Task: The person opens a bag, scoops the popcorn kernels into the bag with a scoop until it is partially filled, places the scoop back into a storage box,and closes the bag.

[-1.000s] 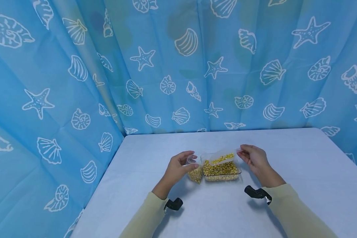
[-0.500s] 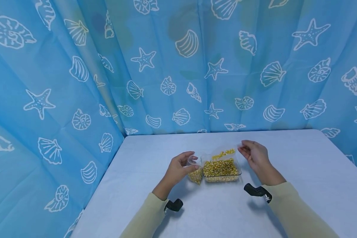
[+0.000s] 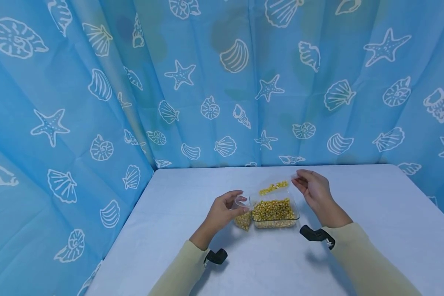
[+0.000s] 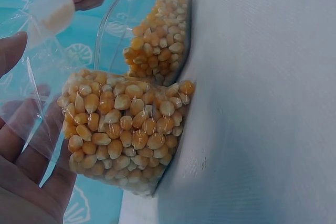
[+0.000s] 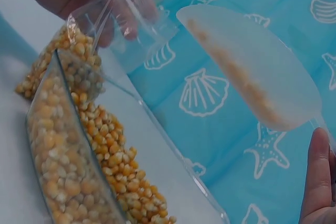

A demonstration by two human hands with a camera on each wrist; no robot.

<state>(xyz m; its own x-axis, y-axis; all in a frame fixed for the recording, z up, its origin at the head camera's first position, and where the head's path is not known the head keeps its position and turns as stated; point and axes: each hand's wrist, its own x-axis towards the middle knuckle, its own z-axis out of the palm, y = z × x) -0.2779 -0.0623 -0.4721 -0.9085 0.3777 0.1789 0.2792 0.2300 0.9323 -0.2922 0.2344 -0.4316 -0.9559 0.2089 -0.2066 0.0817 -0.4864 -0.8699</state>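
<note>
My left hand [image 3: 222, 211] holds the mouth of a clear plastic bag [image 4: 126, 129], with its thumb and fingers around the spread opening. Dried corn kernels fill the bag's lower part. My right hand [image 3: 312, 191] grips a translucent white scoop [image 5: 252, 72] by its handle. A strip of kernels lies in the scoop, which is raised above and behind the clear rectangular container [image 5: 176, 150]. That container stands just right of the bag and holds many corn kernels [image 3: 274, 209]. In the right wrist view only part of the right hand shows.
A white-covered table [image 3: 266, 263] lies under everything. Behind it and on the left hangs a blue curtain [image 3: 222, 82] with white shell and starfish prints. A black wrist camera [image 3: 215, 257] sits on the left sleeve, another [image 3: 318, 236] on the right.
The right hand has lifted the scoop of kernels up and slightly left, away from the corn in the container. The left hand stays almost still with the bag.
</note>
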